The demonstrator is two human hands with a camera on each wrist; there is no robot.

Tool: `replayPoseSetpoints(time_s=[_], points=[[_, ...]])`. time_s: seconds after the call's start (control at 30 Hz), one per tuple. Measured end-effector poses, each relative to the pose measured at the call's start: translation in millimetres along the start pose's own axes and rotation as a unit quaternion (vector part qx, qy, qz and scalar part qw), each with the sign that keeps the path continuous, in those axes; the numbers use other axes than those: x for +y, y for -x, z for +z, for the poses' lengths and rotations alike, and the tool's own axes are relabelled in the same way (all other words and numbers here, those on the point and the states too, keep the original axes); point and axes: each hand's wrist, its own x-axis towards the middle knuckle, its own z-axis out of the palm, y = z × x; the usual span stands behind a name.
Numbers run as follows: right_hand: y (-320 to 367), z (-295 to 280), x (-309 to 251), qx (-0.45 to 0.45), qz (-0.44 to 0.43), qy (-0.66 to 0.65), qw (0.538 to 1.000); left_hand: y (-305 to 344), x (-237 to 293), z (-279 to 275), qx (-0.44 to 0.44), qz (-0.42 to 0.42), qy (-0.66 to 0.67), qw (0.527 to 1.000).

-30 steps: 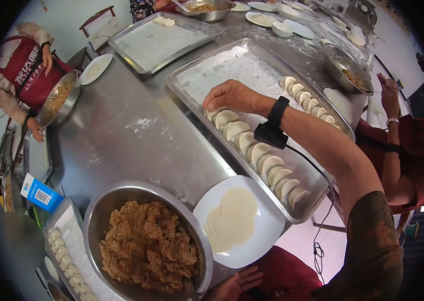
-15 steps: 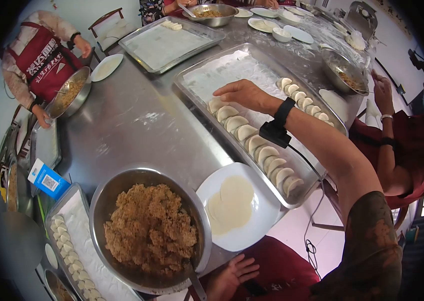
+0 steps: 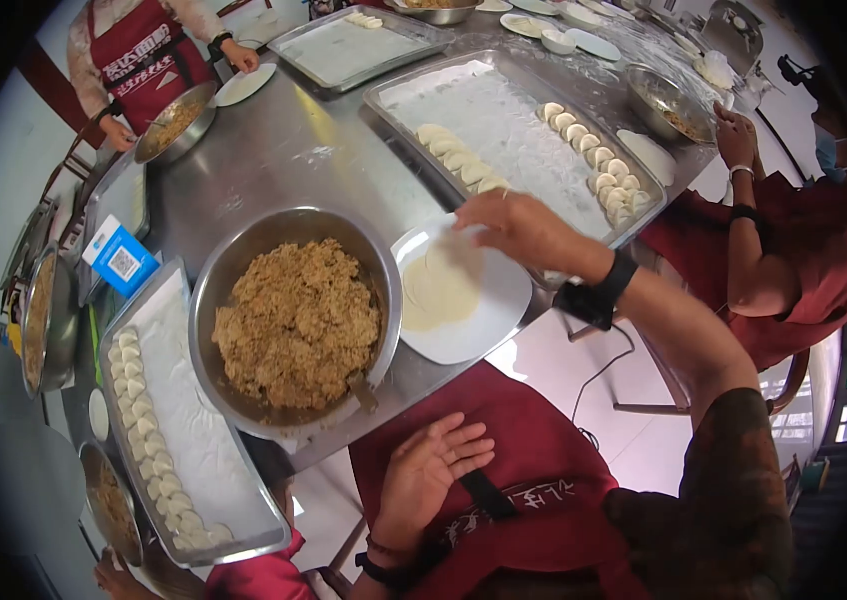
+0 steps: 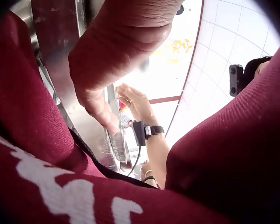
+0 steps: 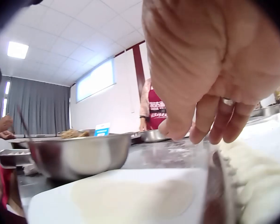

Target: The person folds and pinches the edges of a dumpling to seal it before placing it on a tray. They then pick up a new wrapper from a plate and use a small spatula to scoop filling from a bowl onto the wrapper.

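Stainless-steel table carries a white plate of dumpling wrappers just below the right hand. Its loosely bent fingers hang apart over the plate's far rim and pinch nothing, and the round stack lies under the fingertips and toward the body and left of them, fanned along that same line. The left hand rests well apart on the red apron, palm up with fingers spread, so the right is far nearer; white characters on the aprons are too small to read, and the blue box shows a QR code.
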Motion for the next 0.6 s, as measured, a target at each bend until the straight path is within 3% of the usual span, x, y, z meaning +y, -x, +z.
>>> replayPoseSetpoints(time_s=[0.1, 0.2, 0.3, 0.6], points=[[20.6, 27.2, -23.0, 0.037, -0.059, 0.173, 0.983, 4.7, -4.3, -3.4, -0.001, 0.010, -0.001, 1.000], [16.5, 44.9, -19.9, 0.085, -0.023, 0.316, 0.945, 10.8, -4.0, -1.7, -0.002, 0.023, -0.003, 1.000], [6.4, 45.1, -19.6, 0.079, -0.004, 0.372, 0.925, 15.2, -5.3, -1.6, -0.003, 0.032, -0.002, 0.999], [-5.0, 66.1, 5.7, 0.122, 0.062, 0.309, 0.941, 17.5, -6.9, -5.8, -0.007, 0.048, 0.001, 0.999]])
